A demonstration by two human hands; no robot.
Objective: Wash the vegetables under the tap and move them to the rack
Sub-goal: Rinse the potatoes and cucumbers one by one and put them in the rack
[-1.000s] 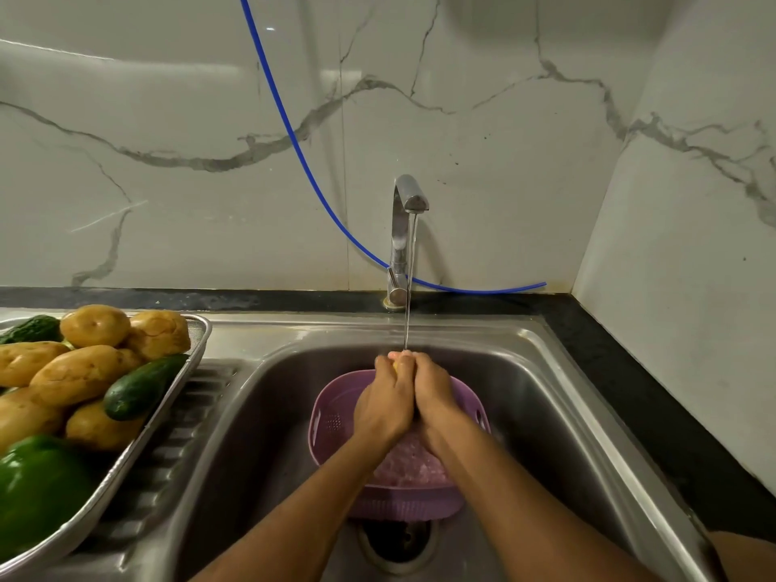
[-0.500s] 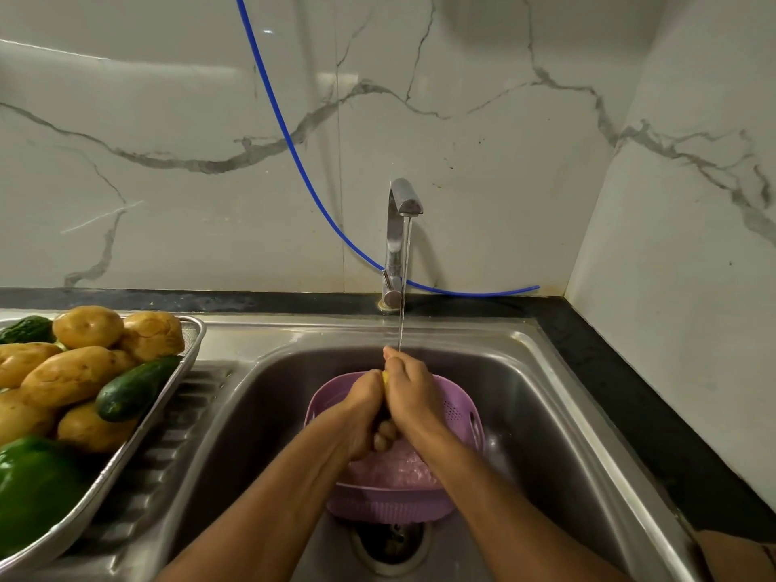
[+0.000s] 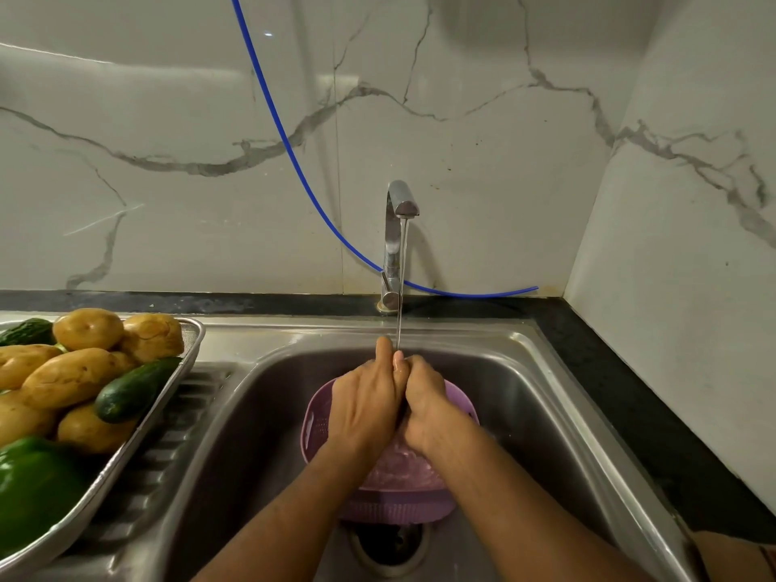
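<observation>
We cannot make out the vegetable being washed: our left hand (image 3: 369, 403) and right hand (image 3: 424, 399) press together around it under the thin stream from the chrome tap (image 3: 397, 241), both curled closed, and whatever they clasp is hidden. Below them a round lilac plastic colander (image 3: 315, 426), perforated along its wall, sits in the smooth steel sink (image 3: 525, 396) over the drain (image 3: 388, 543). On the ribbed drainboard to the left a metal tray (image 3: 168, 405) holds knobbly potatoes (image 3: 71, 375), two cucumbers (image 3: 134, 388) and a glossy green pepper (image 3: 33, 485), cut off at the frame edge. A blue tube (image 3: 294, 161) hangs across the marble wall.
</observation>
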